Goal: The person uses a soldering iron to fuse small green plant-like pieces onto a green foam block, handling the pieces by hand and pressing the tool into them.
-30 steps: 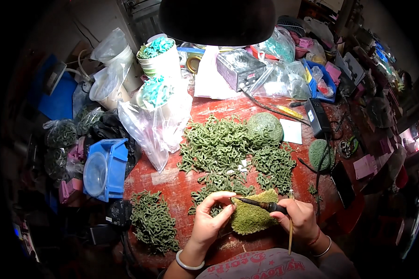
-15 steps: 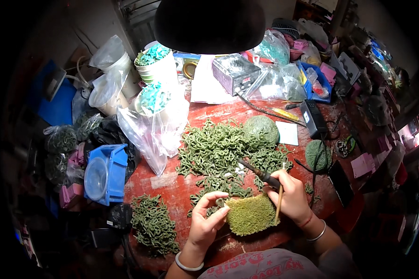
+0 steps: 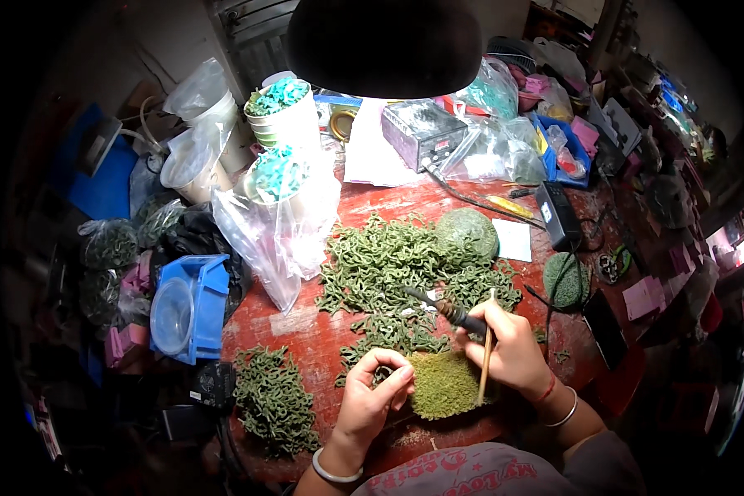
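In my right hand is a dark-handled tool like a soldering iron, its tip pointing up and left. The same hand holds a thin wooden stick, whose lower end meets the right edge of a rough yellow-green pad. My left hand is at the pad's left edge, thumb and forefinger pinched together. Whatever they hold is too small or hidden to make out. Beyond my hands lies a heap of small curled green pieces, with a few white bits near the tool's tip.
A smaller green pile sits front left. A round green ball rests at the heap's far side, and another lies to the right. Farther back are a grey control box with a cable and bag-lined buckets. A dark lamp-like shape overhangs the top.
My right hand has shifted slightly left, carrying the tool's tip and stick left. My left thumb and forefinger, apart before, have closed together by the pad's edge.
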`<state>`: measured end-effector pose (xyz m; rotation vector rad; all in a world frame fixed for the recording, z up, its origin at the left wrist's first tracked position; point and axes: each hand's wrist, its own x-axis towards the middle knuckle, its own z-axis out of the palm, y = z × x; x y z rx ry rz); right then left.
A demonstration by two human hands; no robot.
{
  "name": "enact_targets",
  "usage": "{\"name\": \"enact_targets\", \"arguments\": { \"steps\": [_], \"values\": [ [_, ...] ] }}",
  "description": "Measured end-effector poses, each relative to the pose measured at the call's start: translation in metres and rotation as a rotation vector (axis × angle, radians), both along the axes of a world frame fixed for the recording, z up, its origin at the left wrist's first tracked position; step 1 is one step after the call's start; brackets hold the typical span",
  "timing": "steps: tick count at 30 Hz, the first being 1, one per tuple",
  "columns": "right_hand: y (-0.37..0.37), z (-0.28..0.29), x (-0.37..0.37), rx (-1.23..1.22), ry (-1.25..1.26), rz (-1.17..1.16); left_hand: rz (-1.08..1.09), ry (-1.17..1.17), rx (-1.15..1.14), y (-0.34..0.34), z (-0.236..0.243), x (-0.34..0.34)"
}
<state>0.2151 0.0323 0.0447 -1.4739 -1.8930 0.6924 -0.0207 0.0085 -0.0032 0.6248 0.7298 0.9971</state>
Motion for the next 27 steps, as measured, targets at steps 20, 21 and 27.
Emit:
{"name": "enact_targets", "arguments": {
  "steps": [20,21,27],
  "values": [
    [-0.051,0.036,0.02,0.033,0.05,-0.034,-0.081,0.06,-0.082,0.001,0.011,0.001],
    [-0.059,0.034,0.027,0.027,-0.032,-0.045,-0.086,0.042,-0.092,0.001,0.012,0.002],
    [-0.069,0.028,0.04,-0.065,-0.358,0.019,-0.078,0.016,-0.052,0.002,0.01,0.002]
  ]
}}
